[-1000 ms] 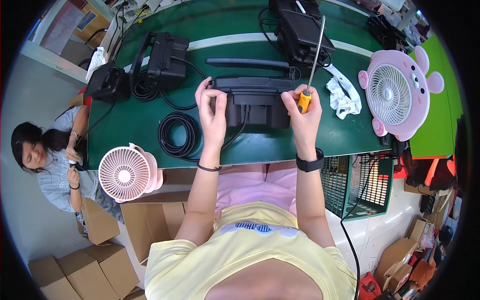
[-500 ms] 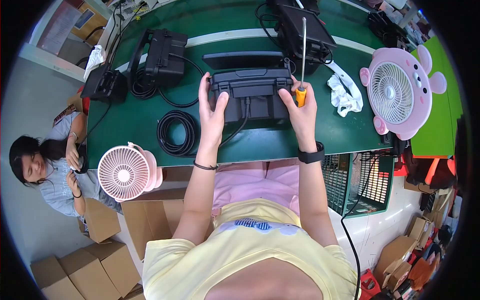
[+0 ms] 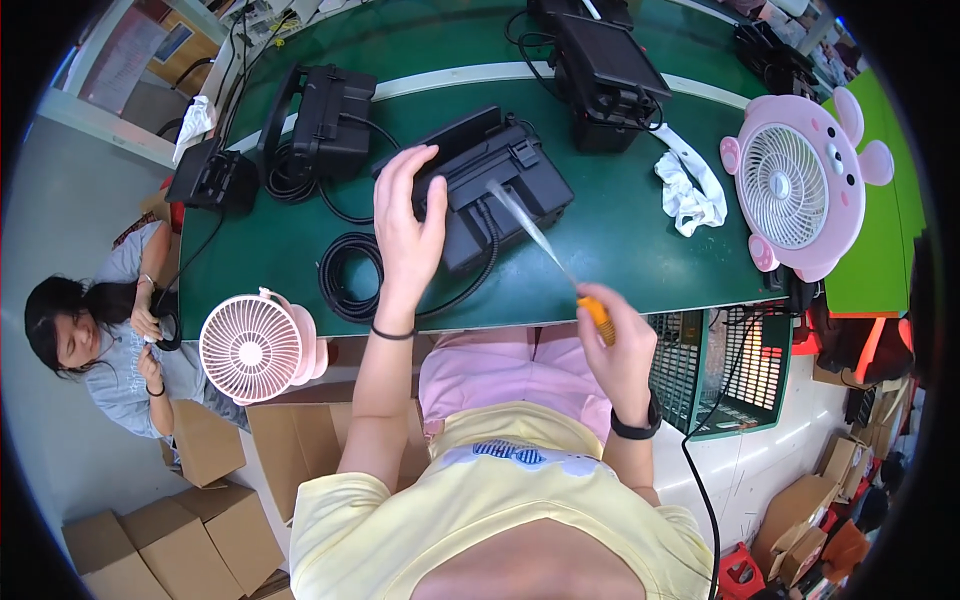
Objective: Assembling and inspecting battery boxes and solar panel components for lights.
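Observation:
A black plastic box with latches and a flat hinged panel (image 3: 520, 165) sits turned at an angle on the green table, a black cable running from its front. Against its left end is my left hand (image 3: 408, 230), fingers stretched up and thumb apart, not wrapped round it. My right hand (image 3: 622, 350) is closed on the yellow handle of a screwdriver (image 3: 598, 318) near the table's front edge. The blurred shaft points up and left, its tip over the front of the box; whether it touches cannot be made out.
A coiled black cable (image 3: 350, 275) lies left of the box. Similar black boxes (image 3: 335, 120) stand behind, left and right. A small pink fan (image 3: 250, 350) is at the front left, a larger one (image 3: 785, 190) at the right. Beside it lies crumpled white cloth (image 3: 690, 190). A co-worker (image 3: 110, 340) sits left.
The box has turned and now sits slanted. My right hand has let go of it and drawn back toward me, swinging the screwdriver from upright to pointing at the box. My left hand's grip has loosened.

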### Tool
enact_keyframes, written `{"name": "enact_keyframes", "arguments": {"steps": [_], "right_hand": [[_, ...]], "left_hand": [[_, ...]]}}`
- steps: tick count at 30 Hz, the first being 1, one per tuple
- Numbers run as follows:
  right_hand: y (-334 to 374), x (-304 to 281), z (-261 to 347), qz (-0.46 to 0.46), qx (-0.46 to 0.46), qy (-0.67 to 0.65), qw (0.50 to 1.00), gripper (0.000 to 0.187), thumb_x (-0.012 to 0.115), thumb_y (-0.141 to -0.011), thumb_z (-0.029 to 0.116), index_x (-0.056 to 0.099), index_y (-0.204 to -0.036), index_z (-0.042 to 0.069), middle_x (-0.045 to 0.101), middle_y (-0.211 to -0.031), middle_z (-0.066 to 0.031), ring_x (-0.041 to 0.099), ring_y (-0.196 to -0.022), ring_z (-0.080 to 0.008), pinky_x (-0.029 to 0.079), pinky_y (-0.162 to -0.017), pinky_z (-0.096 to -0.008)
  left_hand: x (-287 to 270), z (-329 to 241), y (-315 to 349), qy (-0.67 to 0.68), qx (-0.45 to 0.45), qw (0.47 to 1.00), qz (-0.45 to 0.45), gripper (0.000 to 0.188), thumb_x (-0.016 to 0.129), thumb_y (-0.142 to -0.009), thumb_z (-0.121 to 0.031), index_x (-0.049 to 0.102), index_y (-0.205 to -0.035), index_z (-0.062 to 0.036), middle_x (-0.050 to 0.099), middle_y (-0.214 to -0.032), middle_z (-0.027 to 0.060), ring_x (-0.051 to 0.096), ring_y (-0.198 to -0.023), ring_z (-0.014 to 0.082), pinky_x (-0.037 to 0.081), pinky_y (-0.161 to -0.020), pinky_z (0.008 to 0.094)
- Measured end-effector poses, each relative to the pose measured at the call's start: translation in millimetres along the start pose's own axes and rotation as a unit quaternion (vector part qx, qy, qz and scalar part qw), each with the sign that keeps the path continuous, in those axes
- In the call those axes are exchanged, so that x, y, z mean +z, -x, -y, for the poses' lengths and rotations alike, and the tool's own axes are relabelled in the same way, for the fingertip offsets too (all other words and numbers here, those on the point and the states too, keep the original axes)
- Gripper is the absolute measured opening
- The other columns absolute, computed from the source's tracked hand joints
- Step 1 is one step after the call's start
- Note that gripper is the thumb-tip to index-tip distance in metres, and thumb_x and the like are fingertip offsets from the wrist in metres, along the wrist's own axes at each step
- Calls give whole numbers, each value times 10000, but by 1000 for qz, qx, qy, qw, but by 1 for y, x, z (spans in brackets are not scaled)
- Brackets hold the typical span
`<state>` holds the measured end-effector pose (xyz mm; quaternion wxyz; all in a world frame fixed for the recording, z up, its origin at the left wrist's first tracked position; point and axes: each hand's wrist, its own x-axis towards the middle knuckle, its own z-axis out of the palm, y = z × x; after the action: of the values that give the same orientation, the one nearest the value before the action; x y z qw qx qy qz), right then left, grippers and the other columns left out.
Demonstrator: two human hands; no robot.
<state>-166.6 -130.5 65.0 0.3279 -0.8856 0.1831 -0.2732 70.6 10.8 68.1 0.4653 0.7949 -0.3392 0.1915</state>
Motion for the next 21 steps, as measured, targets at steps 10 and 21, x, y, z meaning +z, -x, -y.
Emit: {"name": "enact_keyframes", "arguments": {"steps": [10, 21], "right_hand": [[6, 3, -1, -39, -76, 108, 990, 267, 725, -809, 37, 712, -1060, 127, 737, -1045, -82, 703, -806, -235, 542, -679, -329], [13, 9, 20, 8, -12, 7, 1000, 268, 665, -861, 22, 699, -1112, 107, 718, -1020, -134, 703, -731, -304, 566, -595, -360]], "left_hand": [[10, 4, -1, 12, -21, 999, 37, 184, 614, -925, -116, 717, -1076, -92, 697, -1153, 87, 621, -1111, 281, 461, -992, 380], [10, 6, 1, 42, -25, 998, 27, 180, 607, -908, -68, 740, -1025, -100, 724, -1071, 66, 633, -1070, 255, 476, -960, 368]]}}
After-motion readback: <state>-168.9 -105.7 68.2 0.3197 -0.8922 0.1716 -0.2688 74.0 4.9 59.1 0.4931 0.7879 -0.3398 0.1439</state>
